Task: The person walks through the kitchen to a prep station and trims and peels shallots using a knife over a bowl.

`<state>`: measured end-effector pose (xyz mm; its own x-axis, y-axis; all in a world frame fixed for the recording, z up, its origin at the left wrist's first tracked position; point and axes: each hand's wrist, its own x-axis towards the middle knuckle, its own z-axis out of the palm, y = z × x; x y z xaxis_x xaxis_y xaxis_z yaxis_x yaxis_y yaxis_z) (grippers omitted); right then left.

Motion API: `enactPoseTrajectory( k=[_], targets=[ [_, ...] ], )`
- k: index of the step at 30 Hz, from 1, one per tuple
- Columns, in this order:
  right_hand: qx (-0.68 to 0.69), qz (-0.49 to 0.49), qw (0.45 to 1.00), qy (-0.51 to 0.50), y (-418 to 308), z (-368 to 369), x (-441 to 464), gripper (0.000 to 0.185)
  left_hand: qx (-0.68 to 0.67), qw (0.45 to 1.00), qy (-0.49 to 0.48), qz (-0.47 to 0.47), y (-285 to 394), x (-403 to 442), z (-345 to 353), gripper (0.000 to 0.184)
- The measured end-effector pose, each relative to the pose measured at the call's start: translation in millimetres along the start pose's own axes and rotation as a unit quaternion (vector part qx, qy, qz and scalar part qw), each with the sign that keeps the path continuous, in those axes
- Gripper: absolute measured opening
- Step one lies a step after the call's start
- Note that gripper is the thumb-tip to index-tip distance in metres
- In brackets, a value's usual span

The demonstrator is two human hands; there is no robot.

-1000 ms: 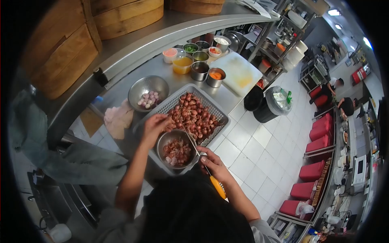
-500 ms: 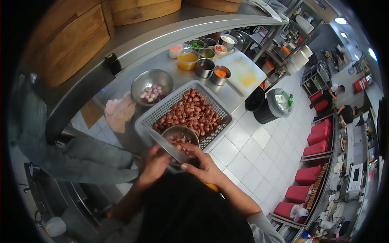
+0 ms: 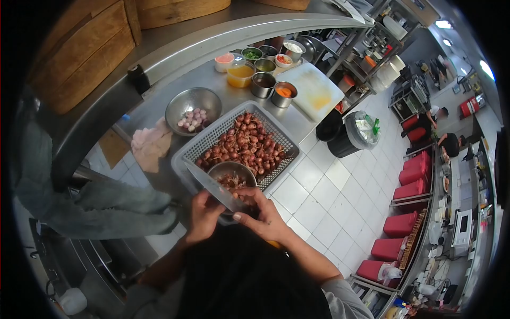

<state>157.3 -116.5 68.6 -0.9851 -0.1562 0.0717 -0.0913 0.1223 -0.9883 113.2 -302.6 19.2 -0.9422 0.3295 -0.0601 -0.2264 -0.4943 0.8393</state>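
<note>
My right hand is closed round a knife, whose broad blade points away and to the left over a metal bowl. Reddish peelings lie in that bowl, at the near side of a grey perforated basket heaped with unpeeled shallots. My left hand is at the blade's near left side with its fingers curled; the blade hides what they hold. Part of the yellow handle shows below my right hand. Left of the basket, peeled shallots lie in a larger metal bowl.
A pink cloth lies left on the metal counter. Behind the basket are small containers, an orange liquid tub and a white cutting board. A lined bin stands right. Two people are far right.
My left hand has drawn back from the shallots toward my body. My right hand has moved left and closer to it, and the knife blade now lies across between my hands.
</note>
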Motion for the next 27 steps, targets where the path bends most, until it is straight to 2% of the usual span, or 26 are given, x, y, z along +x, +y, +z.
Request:
enactPoseTrajectory(
  k=[5,11,14,15,17,18,20,23,26,27],
  targets=[
    [0.041,0.019,0.999,0.014,10.4,2.5,-1.4,0.045,0.012,0.999,-0.004,-0.04,0.7,-4.9,-0.7,0.026],
    [0.147,0.017,0.989,0.023,21.1,7.1,1.6,0.032,0.089,0.995,-0.041,0.022,-16.2,-9.6,2.4,0.03],
    [0.282,0.09,0.955,-0.008,18.3,-2.7,10.4,0.026,0.041,0.999,-0.012,-0.021,-6.5,-7.1,9.9,0.03],
    [0.335,0.123,0.934,-0.022,17.3,-6.9,12.7,0.024,-0.017,0.999,-0.011,-0.036,-5.7,-3.2,9.3,0.03],
    [0.371,0.158,0.914,-0.032,18.8,-9.7,15.2,0.023,-0.132,0.989,-0.007,-0.066,-5.0,3.9,6.1,0.031],
    [0.388,0.175,0.904,-0.038,18.9,-10.2,16.6,0.024,-0.126,0.99,-0.004,-0.06,-4.7,4.7,6.6,0.031],
    [0.369,0.182,0.911,-0.027,20.4,-7.3,16.1,0.024,-0.118,0.992,0.003,-0.051,-6.6,5.8,8.7,0.031],
    [0.352,0.188,0.917,-0.016,26.9,-8.2,16.8,0.025,-0.019,0.999,0.001,-0.033,-19.0,5.8,-0.7,0.035],
    [0.319,0.192,0.928,0.022,29.9,-14.1,18.2,0.026,-0.115,0.989,-0.061,-0.068,-14.9,8.6,-10.9,0.035],
    [0.299,0.199,0.932,0.04,32.8,-16.5,19.1,0.025,-0.134,0.986,-0.052,-0.082,-10.6,9.1,-10.5,0.035]
  ],
)
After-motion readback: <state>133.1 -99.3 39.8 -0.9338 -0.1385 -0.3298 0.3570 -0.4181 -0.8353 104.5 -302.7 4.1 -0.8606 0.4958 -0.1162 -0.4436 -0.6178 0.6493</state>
